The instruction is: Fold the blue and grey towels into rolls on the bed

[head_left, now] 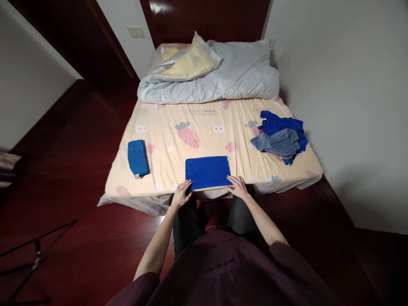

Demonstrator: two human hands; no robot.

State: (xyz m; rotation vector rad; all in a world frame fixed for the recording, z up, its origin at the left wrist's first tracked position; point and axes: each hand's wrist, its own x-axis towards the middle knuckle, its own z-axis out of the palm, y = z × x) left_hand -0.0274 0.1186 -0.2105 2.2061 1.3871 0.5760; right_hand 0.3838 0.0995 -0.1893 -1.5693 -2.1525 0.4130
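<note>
A blue cloth (208, 172), with the look of a small towel, lies flat as a neat rectangle near the bed's front edge. My left hand (181, 194) rests at its near left corner, fingers stretched over the edge. At the near right corner, my right hand (237, 187) touches the cloth with its fingers spread. A small pale tag shows at the far right corner. To the left lies a folded teal-blue towel (138, 158). On the right is a crumpled heap of blue cloths (283, 123) with a grey-blue cloth (277, 142) on top.
The bed (162, 140) has a yellow sheet printed with carrots and rabbits. A rolled-back grey quilt (248, 76) lies by the dark headboard (207, 21). A thin black metal stand (36, 253) is on the floor at left. A white wall (344, 106) borders the right.
</note>
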